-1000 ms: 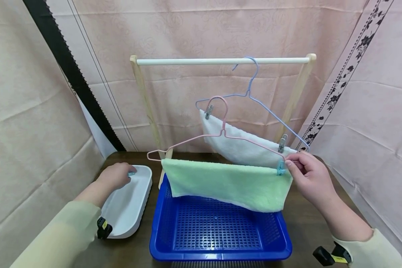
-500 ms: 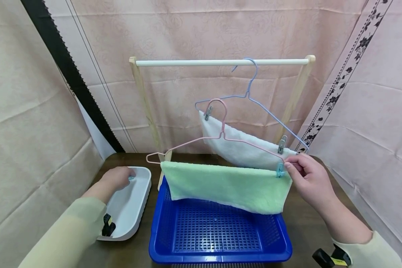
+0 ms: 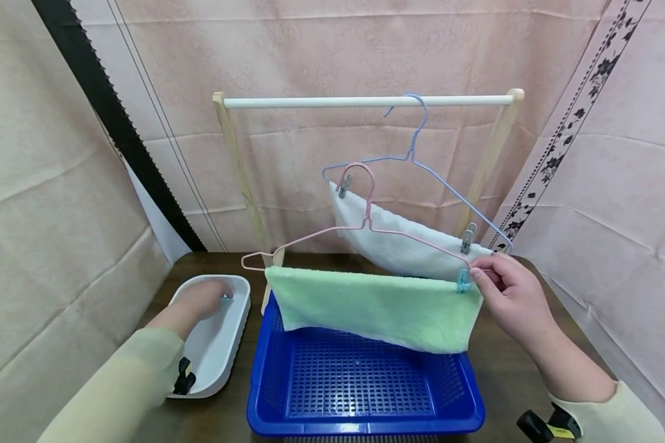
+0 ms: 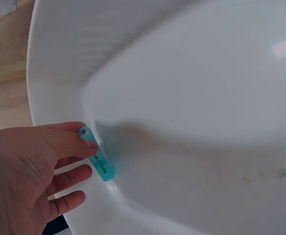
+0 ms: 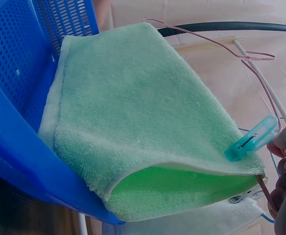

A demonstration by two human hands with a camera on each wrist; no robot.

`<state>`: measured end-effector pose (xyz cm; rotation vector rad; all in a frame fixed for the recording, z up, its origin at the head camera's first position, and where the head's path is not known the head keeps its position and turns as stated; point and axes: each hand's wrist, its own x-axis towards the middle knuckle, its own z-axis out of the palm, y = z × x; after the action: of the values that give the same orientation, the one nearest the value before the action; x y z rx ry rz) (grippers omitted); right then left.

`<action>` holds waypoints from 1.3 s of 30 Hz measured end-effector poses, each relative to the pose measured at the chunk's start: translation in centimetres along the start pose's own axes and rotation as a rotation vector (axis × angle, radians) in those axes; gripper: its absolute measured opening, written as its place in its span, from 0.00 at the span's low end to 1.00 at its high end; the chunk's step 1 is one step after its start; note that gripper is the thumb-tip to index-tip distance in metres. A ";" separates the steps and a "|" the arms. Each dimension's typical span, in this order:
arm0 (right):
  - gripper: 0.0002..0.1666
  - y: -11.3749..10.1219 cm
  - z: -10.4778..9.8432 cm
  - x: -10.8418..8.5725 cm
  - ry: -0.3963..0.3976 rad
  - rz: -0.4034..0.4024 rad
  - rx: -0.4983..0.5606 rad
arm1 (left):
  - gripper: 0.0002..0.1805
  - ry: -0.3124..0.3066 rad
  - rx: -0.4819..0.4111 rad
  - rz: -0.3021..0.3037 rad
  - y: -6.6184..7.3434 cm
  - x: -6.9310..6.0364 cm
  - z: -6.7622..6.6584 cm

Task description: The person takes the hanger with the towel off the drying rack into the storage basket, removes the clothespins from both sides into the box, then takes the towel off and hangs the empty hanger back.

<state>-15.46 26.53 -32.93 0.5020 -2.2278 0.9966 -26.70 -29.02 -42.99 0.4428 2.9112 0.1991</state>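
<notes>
My left hand [image 3: 202, 299] reaches down into a white tray [image 3: 215, 363]. Between its thumb and index finger it pinches a teal clothespin [image 4: 99, 159], seen in the left wrist view against the tray's inner wall. With thumb and fingers, my right hand [image 3: 514, 298] holds the right end of a pink hanger [image 3: 368, 208]. A green towel [image 3: 366, 307] is folded over the hanger's lower bar. Another teal clothespin [image 5: 253, 139] clamps the towel close to the right hand; no clip shows at the towel's left end.
A blue basket [image 3: 366, 424] stands below the towel. Behind, a rack with a white rail [image 3: 310, 103] carries a blue hanger [image 3: 412, 144]. From that hangs a white towel [image 3: 399, 246], held by two grey clips, slanting down to the right. Cloth walls surround the table.
My left hand has dipped lower and slightly to the right inside the tray, the clothespin moving with it. The right hand, hanger and green towel have stayed nearly still.
</notes>
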 end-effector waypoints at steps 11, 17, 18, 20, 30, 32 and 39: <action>0.02 0.0 -0.1 -0.2 -0.010 0.003 0.005 | 0.16 -0.044 -0.061 -0.068 0.3 0.8 0.7; 0.02 0.2 -0.1 -0.3 -0.012 0.012 -0.003 | 0.16 -0.039 -0.043 -0.074 0.1 0.9 0.9; 0.02 0.2 -0.1 -0.3 -0.013 0.013 -0.004 | 0.16 -0.036 -0.043 -0.076 0.1 0.9 0.9; 0.02 0.2 -0.1 -0.4 -0.014 0.017 -0.009 | 0.16 -0.030 -0.046 -0.081 0.1 0.8 0.9; 0.02 0.3 -0.1 -0.4 -0.020 0.023 -0.016 | 0.18 -0.033 -0.061 -0.105 0.0 0.8 1.0; 0.02 0.3 -0.1 -0.4 -0.020 0.023 -0.022 | 0.19 -0.030 -0.056 -0.105 0.0 0.8 1.0; 0.03 0.4 -0.1 -0.3 -0.019 0.023 -0.042 | 0.20 -0.032 -0.002 -0.090 0.0 0.7 0.8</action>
<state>-15.44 26.94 -33.28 0.4698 -2.2714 0.9587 -27.22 -28.68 -43.92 0.3105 2.8910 0.1802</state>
